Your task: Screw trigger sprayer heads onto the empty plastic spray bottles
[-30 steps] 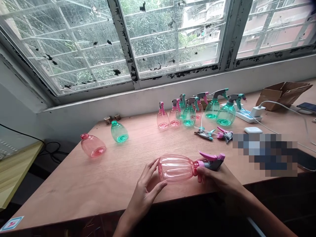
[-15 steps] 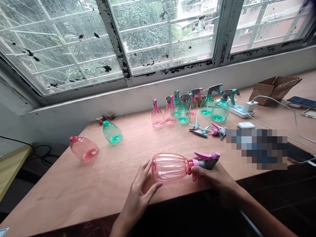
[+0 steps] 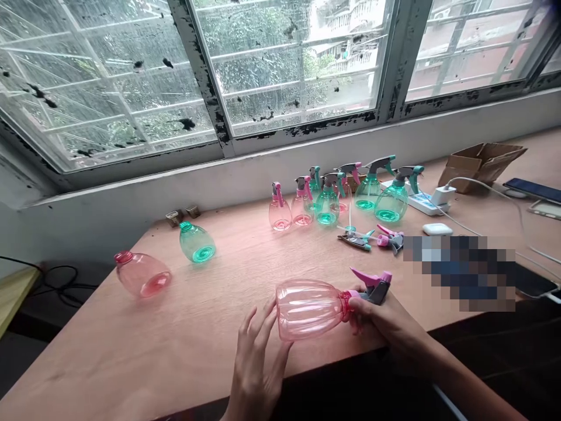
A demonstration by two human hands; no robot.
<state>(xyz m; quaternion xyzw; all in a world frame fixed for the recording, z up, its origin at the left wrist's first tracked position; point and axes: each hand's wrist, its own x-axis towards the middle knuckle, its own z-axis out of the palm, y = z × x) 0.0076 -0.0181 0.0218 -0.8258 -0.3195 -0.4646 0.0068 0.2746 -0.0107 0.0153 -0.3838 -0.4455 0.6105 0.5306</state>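
A clear pink spray bottle (image 3: 309, 310) lies sideways above the table's front edge, its base to the left. My right hand (image 3: 372, 313) grips it at the pink collar, thumb and fingers closed around the neck under the grey and pink trigger head (image 3: 374, 286). Beside the base is my left hand (image 3: 258, 351), fingers stretched and apart; whether the fingertips touch the plastic I cannot tell. To the left, a pink bottle (image 3: 142, 275) and a green bottle (image 3: 197, 242), both without spray heads, rest on the table.
Several pink and green spray bottles (image 3: 326, 202) with heads stand by the window wall. Loose trigger heads, one teal (image 3: 357, 240) and one pink (image 3: 390, 238), lie before them. A power strip (image 3: 425, 202), white case (image 3: 437, 229), phone (image 3: 534, 278) and cardboard box (image 3: 480, 166) are to the right.
The held spray bottle has shifted slightly right and downward in view, its base tilting a little. My left hand's fingers have straightened and its thumb has moved in under the base.
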